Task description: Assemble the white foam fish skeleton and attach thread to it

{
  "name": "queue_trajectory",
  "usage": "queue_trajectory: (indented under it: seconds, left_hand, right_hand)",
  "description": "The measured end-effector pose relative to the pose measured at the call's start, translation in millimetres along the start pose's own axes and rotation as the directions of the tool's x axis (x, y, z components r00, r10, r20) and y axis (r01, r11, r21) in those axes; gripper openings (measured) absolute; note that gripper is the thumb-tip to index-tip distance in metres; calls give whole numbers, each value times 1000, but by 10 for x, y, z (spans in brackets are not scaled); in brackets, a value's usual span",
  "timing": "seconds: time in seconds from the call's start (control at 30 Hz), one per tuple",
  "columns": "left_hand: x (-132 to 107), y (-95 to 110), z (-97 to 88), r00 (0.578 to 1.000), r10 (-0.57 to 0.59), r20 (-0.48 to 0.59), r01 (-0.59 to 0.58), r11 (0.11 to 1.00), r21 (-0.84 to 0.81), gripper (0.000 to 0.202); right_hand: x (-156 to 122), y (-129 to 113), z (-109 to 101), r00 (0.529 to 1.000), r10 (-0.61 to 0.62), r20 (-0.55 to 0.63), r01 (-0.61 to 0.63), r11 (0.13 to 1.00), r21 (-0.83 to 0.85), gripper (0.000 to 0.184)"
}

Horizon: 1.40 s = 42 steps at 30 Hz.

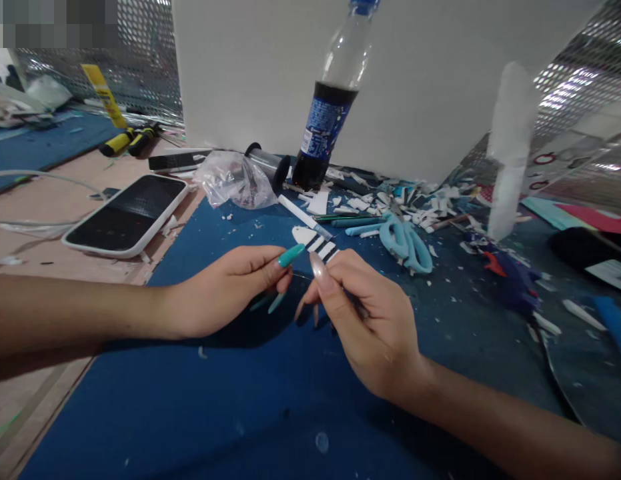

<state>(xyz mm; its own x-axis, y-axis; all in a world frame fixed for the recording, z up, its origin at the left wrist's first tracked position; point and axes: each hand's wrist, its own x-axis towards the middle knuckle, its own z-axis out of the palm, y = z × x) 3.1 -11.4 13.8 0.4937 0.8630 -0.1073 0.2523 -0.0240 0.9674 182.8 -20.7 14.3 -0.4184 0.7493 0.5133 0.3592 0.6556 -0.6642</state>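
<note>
My left hand (245, 283), with long teal nails, is closed in a pinch near the middle of the blue mat. Facing it from the right, my right hand (365, 313) pinches thumb against curled fingers. A faint thin thread (303, 275) seems to run between the two sets of fingertips; most of it is hidden or too fine to see. Just beyond them is a small white piece with black stripes (315, 241), its near end covered by my right fingers. Whether it touches them I cannot tell. A white stick with a clear end (305, 217) lies behind it.
Light-blue scissors (405, 243), white scraps (415, 207) and a clear spool (267, 165) lie beyond my hands. A cola bottle (327, 113) stands before a white board (240, 73). Left is a phone (127, 217); right, a dark-blue glue gun (513, 273) with a cord.
</note>
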Motion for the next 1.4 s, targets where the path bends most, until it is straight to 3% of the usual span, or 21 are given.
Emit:
queue_trajectory:
  seconds: [0.27,0.57,0.8,0.97,1.13,1.3,1.4]
  left_hand:
    - [-3,-3,9,1000,4,5,-3,1000,-12,32]
    - [-5,14,16,997,76,9,-76,995,-57,30]
    - [-36,3,12,991,130,-17,-127,983,134,31]
    - [-48,6,9,980,144,-134,-109,964,243,35]
    - [-56,-15,10,934,225,-277,-95,905,415,37]
    - [-89,4,25,861,416,-292,-194,800,568,35]
    - [-91,11,27,830,470,-301,-214,766,606,34]
  right_hand:
    - [4,18,16,1000,-3,0,3,1000,-3,32]
    - [3,48,20,994,78,79,-76,997,-28,33]
    - [18,74,32,980,130,151,-124,991,-47,34]
    - [18,66,20,975,143,170,-138,990,-40,35]
    - [24,58,22,961,170,219,-171,985,-12,36]
    - [21,77,42,957,166,238,-175,984,16,32]
    - [20,67,36,952,194,236,-210,977,41,35]
